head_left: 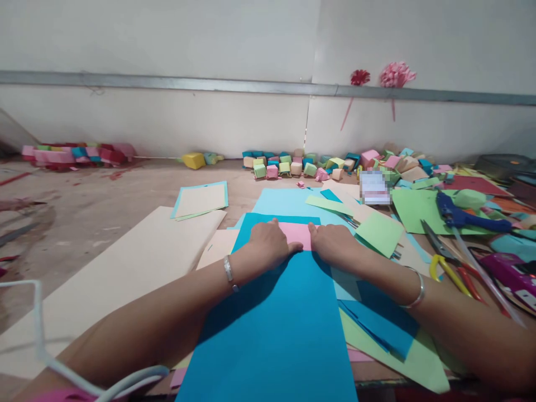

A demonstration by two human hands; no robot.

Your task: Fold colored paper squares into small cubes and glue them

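Note:
A small pink paper piece point(298, 236) lies near the far end of a large blue paper sheet point(276, 324). At its left side, my left hand point(270, 244) is closed, with fingers curled and the thumb along the paper's near edge. My right hand point(334, 244) is closed at the right side, its fingertips touching the pink piece. The curled fingers partly hide the paper's ends. The blue sheet runs towards me beneath both hands, and my forearms reach in from either side of it.
A large cream sheet point(138, 262) lies left. Scissors point(450, 265), a blue glue gun point(469, 215) and a purple object point(508, 273) lie right, among paper scraps. Small paper boxes point(285, 164) line the wall. A white cable point(39, 329) crosses the lower left.

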